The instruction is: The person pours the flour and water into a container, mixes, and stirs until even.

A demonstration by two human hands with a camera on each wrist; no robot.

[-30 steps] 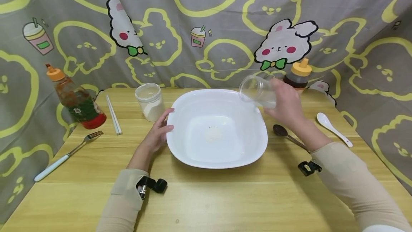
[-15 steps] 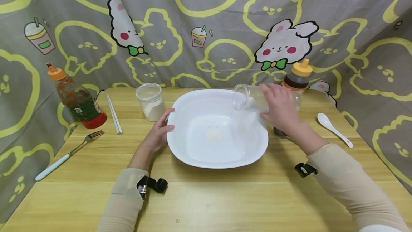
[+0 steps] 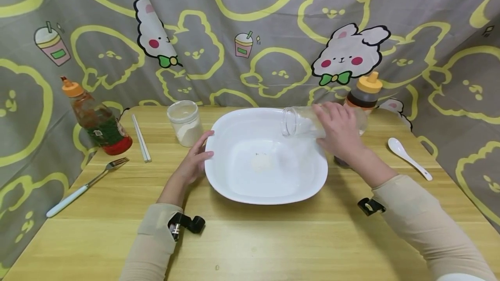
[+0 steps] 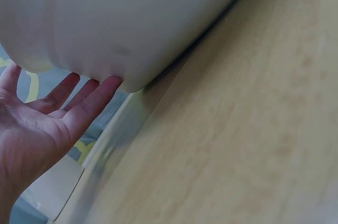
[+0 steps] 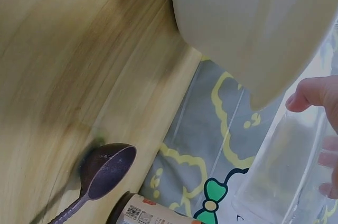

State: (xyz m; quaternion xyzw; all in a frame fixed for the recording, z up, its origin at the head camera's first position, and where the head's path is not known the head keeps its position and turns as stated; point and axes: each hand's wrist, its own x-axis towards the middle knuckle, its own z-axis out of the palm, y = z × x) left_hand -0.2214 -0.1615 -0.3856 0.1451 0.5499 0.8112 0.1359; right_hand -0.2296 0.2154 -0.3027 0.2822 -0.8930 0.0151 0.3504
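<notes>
Nearest us, our left hand [image 3: 194, 162] lies flat and relaxed against the near-left wall of the white bowl [image 3: 234, 187], fingers straight, bracing it on the wooden surface [image 3: 250, 237]; should that light touch slip, we judge the bowl could skid as the pour lands. Further out, our right hand [image 3: 340, 131] wraps its fingers around the clear jar [image 3: 302, 121], tipped almost level with its mouth over the bowl's far-right rim, above the small heap of white powder [image 3: 261, 162]. With the mouth so near the edge, we think contents could spill onto the surface. Just behind the wrist sit a dark spoon [image 5: 105, 174] and an orange-capped bottle [image 3: 362, 94], which a careless elbow swing might knock.
</notes>
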